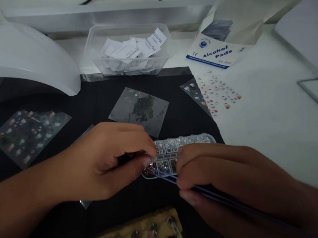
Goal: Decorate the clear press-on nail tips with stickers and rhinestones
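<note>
A clear divided rhinestone case (173, 155) lies on the black mat, its compartments filled with small shiny stones. At its left end, my left hand (121, 157) is closed, thumb and index finger pinching the case near a small clear lid. My right hand (219, 176) is closed around purple-blue tweezers (166, 175) and covers the case's right side. The tweezer tips reach into the front-left compartment, beside my left thumb. Whether a stone sits between the tips is too small to tell. Below stands a yellowish holder (132, 227) with several shiny-topped pieces, cut off by the frame edge.
Clear sticker sheets (30, 133) lie on the black mat (94, 97); another sheet (140, 107) is behind my hands. A plastic tub (127, 62) of alcohol pad packets and an open alcohol pads box (214, 53) stand at the back. A white curved device (32, 58) stands left.
</note>
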The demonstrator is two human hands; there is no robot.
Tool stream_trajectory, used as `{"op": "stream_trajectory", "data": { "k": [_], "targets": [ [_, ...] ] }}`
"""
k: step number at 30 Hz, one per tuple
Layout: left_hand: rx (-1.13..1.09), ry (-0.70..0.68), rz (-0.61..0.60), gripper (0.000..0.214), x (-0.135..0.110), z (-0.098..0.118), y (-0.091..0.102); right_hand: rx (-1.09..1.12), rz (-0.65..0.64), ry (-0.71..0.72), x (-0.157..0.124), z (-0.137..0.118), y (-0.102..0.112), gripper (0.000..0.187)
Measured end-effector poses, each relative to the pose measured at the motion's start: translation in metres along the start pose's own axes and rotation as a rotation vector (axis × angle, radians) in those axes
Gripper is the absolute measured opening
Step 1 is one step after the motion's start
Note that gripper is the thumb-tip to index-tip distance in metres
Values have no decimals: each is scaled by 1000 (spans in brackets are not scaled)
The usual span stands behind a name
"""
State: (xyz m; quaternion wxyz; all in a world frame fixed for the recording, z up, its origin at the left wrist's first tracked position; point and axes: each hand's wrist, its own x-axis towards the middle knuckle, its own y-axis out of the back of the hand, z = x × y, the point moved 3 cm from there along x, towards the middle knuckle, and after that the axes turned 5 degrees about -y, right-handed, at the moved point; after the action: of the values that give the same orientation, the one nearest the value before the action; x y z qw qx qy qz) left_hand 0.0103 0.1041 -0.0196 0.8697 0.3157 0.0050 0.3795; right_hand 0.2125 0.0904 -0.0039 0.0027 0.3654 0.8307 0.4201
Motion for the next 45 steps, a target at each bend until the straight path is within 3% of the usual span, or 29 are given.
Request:
{"op": "stream_trajectory", "data": {
  "k": [8,13,18,22,28,33,38,41,45],
  "targets": [
    [19,9,1,16,1,0,0,-75,49,5,-2,-2,-2,12],
    [5,12,-12,17,1,-1,0,-13,-28,-86,-1,-3,-1,14],
    [-1,9,-6,15,0,-2,-1,-45,6,-90,-2,-7,1,14],
    [-2,8,-5,16,0,-1,-1,-46,-44,-152,-2,-4,-1,13],
    [7,10,-8,15,1,0,0,3,41,-40,-3,0,-2,13],
    [-1,9,-4,17,2,0,0,17,34,-53,-2,0,-2,14],
    [-4,12,-7,16,1,-1,0,-28,0,-158,-4,-3,-1,15],
    [-3,17,-9,17,1,-1,1,-13,40,-98,-4,-5,0,14],
    [-5,14,-7,17,0,0,1,-5,-5,-114,-4,0,1,13]
  ]
}}
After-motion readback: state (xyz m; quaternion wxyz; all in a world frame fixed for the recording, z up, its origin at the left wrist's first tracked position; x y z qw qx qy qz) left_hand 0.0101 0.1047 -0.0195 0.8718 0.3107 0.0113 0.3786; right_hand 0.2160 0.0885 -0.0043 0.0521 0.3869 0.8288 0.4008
